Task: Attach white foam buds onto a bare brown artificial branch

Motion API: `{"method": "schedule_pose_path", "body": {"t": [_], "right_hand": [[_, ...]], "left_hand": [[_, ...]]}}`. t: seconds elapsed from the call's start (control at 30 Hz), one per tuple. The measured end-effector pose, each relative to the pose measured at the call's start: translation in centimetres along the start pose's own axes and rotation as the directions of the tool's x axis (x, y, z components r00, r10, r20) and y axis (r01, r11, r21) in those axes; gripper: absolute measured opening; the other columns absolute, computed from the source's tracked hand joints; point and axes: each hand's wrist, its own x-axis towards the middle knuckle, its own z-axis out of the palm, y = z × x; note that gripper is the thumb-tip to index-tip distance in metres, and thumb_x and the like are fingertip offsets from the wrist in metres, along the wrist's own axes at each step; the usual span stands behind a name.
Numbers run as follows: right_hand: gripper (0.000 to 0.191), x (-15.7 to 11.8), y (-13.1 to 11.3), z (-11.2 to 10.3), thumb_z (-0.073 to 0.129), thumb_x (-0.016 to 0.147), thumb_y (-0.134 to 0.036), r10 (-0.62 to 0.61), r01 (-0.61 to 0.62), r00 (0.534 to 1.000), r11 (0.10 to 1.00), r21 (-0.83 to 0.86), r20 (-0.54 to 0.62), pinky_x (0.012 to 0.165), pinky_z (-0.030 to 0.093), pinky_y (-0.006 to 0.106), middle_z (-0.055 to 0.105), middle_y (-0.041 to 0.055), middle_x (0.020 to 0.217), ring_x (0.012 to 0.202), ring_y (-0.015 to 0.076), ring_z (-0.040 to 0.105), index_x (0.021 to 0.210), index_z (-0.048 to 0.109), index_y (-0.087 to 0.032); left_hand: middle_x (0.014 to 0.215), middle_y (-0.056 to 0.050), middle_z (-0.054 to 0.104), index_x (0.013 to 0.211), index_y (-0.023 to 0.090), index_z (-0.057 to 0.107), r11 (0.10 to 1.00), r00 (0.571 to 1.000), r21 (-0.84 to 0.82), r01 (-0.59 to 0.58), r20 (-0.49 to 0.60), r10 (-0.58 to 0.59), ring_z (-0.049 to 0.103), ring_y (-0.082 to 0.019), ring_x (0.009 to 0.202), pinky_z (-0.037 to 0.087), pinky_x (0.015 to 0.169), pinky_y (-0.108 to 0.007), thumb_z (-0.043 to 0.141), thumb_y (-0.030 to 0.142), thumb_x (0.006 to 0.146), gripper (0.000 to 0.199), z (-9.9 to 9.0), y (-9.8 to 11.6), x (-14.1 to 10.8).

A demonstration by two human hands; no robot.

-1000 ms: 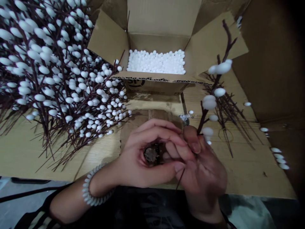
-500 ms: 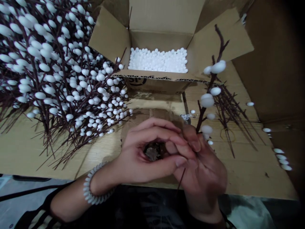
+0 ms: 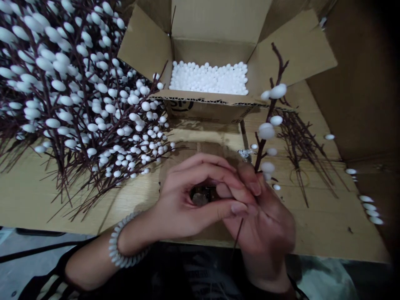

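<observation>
Both hands meet over the front middle of the table around a brown artificial berry branch (image 3: 261, 150) that carries several white foam balls. My right hand (image 3: 268, 216) grips its stem, and the branch stands up above the fingers, with a thin stem end poking out below. My left hand (image 3: 196, 200) reaches across from the left, thumb and fingers pinched together against the right hand's fingers. What lies between those fingertips is hidden. Beneath the hands, partly covered, is a brown cardboard piece (image 3: 184, 152) with something dark on it.
A cardboard box (image 3: 203, 110) of small white foam balls (image 3: 208, 79) stands open behind the hands. Finished-looking white-berried branches (image 3: 93, 104) heap up at left. Bare brown stems (image 3: 300, 141) lie at right, near loose white balls (image 3: 370, 206) along the cardboard wall.
The upright branch has shifted slightly left and its top sits a little lower. Both hands keep nearly the same place and grip.
</observation>
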Motion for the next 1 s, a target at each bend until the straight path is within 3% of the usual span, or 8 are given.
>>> {"method": "schedule_pose_path", "body": {"t": [0.23, 0.37, 0.5, 0.6, 0.8, 1.0], "right_hand": [[0.026, -0.40, -0.02, -0.13, 0.063, 0.091, -0.037, 0.039, -0.039, 0.999, 0.999, 0.029, 0.000, 0.046, 0.035, 0.020, 0.021, -0.0092, 0.050, 0.047, 0.0112, 0.021, 0.068, 0.056, -0.025], [0.025, -0.27, 0.23, -0.33, 0.059, 0.092, -0.037, 0.029, -0.030, 1.000, 0.999, 0.046, 0.008, 0.042, 0.027, 0.021, 0.024, -0.0081, 0.050, 0.048, 0.0120, 0.019, 0.069, 0.058, -0.026], [0.024, 0.01, 0.32, -0.25, 0.067, 0.085, -0.037, 0.039, -0.039, 0.999, 0.999, 0.022, -0.015, 0.041, 0.022, 0.021, 0.023, -0.0078, 0.051, 0.049, 0.0124, 0.017, 0.065, 0.058, -0.026], [0.026, 0.09, 0.26, -0.10, 0.071, 0.081, -0.039, 0.045, -0.046, 0.998, 0.999, -0.010, -0.048, 0.043, 0.026, 0.022, 0.021, -0.0081, 0.052, 0.050, 0.0128, 0.017, 0.064, 0.057, -0.027], [0.024, -0.11, 0.02, -0.12, 0.069, 0.085, -0.035, 0.061, -0.060, 0.998, 0.997, 0.045, -0.023, 0.046, 0.031, 0.020, 0.020, -0.0090, 0.049, 0.048, 0.0115, 0.019, 0.066, 0.059, -0.026], [0.024, -0.10, 0.12, -0.17, 0.068, 0.086, -0.037, 0.032, -0.032, 0.999, 0.999, 0.025, -0.026, 0.049, 0.038, 0.022, 0.022, -0.0093, 0.048, 0.046, 0.0119, 0.021, 0.067, 0.058, -0.026]], "left_hand": [[0.097, -0.009, 0.073, 0.092, 0.016, 0.075, 0.999, 0.999, 0.025, -0.035, 0.002, 0.035, 0.070, -0.017, 0.087, 0.059, 0.078, -0.026, 0.078, 0.019, 0.080, 0.013, -0.17, -0.01, -0.18], [0.098, -0.008, 0.073, 0.093, 0.017, 0.075, 0.998, 0.998, 0.009, -0.059, -0.003, 0.059, 0.070, -0.020, 0.092, 0.059, 0.084, -0.030, 0.091, 0.030, 0.064, 0.036, -0.08, -0.27, -0.10], [0.093, -0.006, 0.072, 0.089, 0.018, 0.074, 1.000, 1.000, -0.017, -0.005, -0.015, 0.004, 0.069, -0.018, 0.089, 0.059, 0.084, -0.028, 0.089, 0.025, 0.067, 0.027, 0.05, -0.27, -0.07], [0.095, -0.006, 0.072, 0.091, 0.020, 0.075, 0.996, 0.997, -0.042, 0.075, -0.015, -0.076, 0.069, -0.019, 0.089, 0.061, 0.081, -0.031, 0.087, 0.024, 0.070, 0.024, 0.06, -0.14, -0.14], [0.093, -0.008, 0.074, 0.089, 0.017, 0.076, 1.000, 1.000, 0.001, -0.009, -0.021, 0.009, 0.070, -0.018, 0.088, 0.061, 0.082, -0.029, 0.084, 0.015, 0.072, 0.019, -0.06, -0.21, -0.17], [0.096, -0.009, 0.074, 0.092, 0.018, 0.076, 1.000, 1.000, 0.006, 0.014, -0.019, -0.014, 0.071, -0.019, 0.089, 0.061, 0.080, -0.030, 0.077, 0.021, 0.080, 0.012, -0.17, -0.05, -0.07]]}}
